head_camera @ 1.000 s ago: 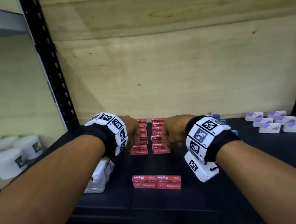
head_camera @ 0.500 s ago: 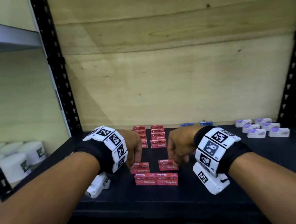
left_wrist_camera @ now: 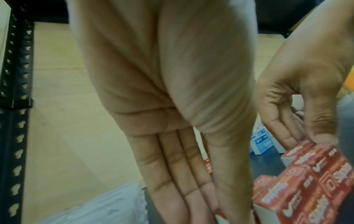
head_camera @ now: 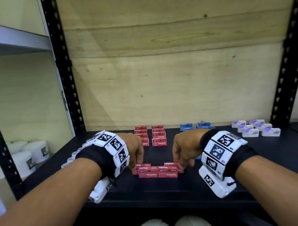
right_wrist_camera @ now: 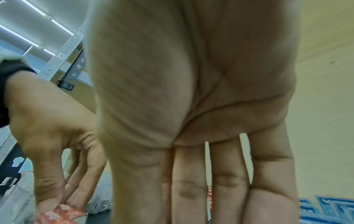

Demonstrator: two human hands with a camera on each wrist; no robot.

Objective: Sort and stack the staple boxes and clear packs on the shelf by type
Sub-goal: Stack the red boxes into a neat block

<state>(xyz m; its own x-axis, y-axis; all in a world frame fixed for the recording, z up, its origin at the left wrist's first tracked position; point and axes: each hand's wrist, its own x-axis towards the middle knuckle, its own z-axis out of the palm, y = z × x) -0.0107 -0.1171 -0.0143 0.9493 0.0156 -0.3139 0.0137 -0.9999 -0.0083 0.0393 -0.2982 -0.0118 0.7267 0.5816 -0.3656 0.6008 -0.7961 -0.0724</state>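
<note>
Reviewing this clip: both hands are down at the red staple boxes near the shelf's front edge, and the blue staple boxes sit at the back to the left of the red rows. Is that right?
One detail is wrong. The blue staple boxes sit at the back to the right of the red rows, not the left, as the head view shows. The rest holds: the left hand and right hand are both down at the red staple boxes near the shelf's front edge.

White tubs [head_camera: 33,154] crowd the neighbouring bay at left; small white purple-topped items [head_camera: 256,129] sit far right.
</note>
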